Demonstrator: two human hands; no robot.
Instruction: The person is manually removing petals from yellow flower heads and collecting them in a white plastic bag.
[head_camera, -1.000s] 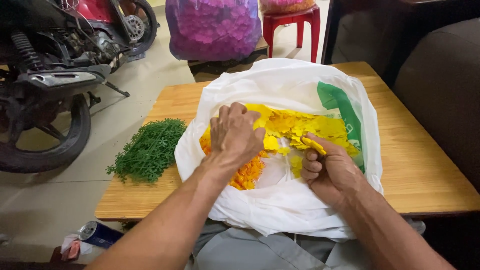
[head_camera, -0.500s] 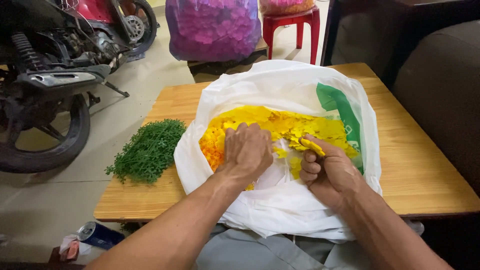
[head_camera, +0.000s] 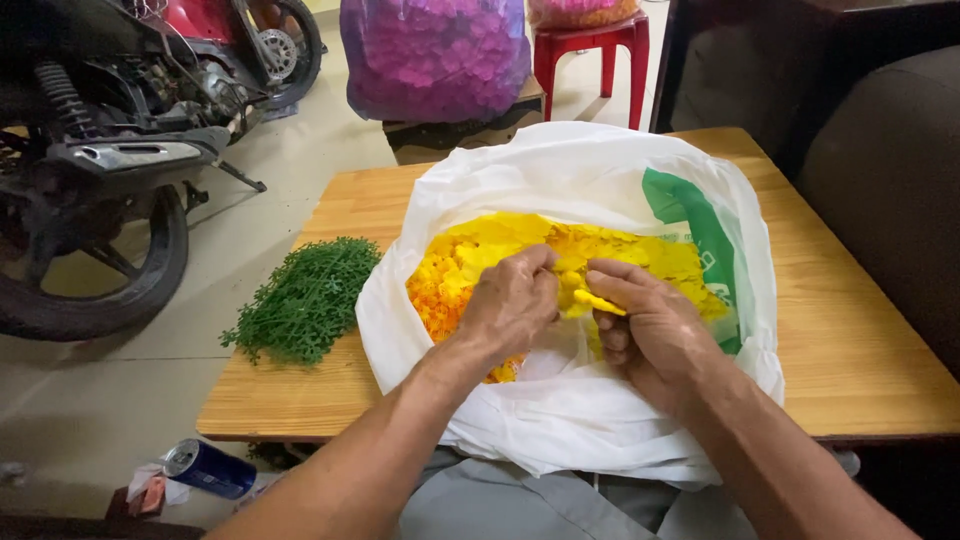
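Table: a wooden table (head_camera: 860, 340) fills the centre and right of the frame.
Motorcycle: a dark motorcycle (head_camera: 110, 170) is seen at upper left, on the floor.
Bag: a white plastic bag (head_camera: 590, 170) is spread open at frame centre, filled with yellow flowers (head_camera: 500, 245).
Greenery: a green sprig pile (head_camera: 305, 295) lies left of the bag.
Left hand: the left hand (head_camera: 510, 305) is curled, fingertips pinched at the flower piece.
Right hand: the right hand (head_camera: 650, 330) is closed around a yellow flower piece (head_camera: 597, 300).
Relation: the piece lies between both hands, its long axis running left-right; both touch it.
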